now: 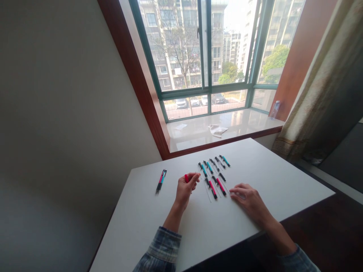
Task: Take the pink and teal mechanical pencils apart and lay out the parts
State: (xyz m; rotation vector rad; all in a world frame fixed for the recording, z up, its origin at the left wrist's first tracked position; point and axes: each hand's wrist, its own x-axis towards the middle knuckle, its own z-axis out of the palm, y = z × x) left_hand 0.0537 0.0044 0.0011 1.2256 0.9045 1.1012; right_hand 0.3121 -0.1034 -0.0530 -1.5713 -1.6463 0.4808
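My left hand is closed around a pink pen barrel, whose end pokes out above the fingers. My right hand rests low over the table, its fingers stretched and a little apart. Its fingertips are beside the lower end of a thin refill; whether they touch it I cannot tell. Between the hands lie pen parts in two rows: pink barrels with black ends, black tip pieces, thin refills, and in the far row turquoise barrels.
Two whole pens, one pink and one turquoise, lie side by side at the left of the white table. Past its far edge, a windowsill holds a crumpled cloth and a clear bottle. A curtain hangs at the right.
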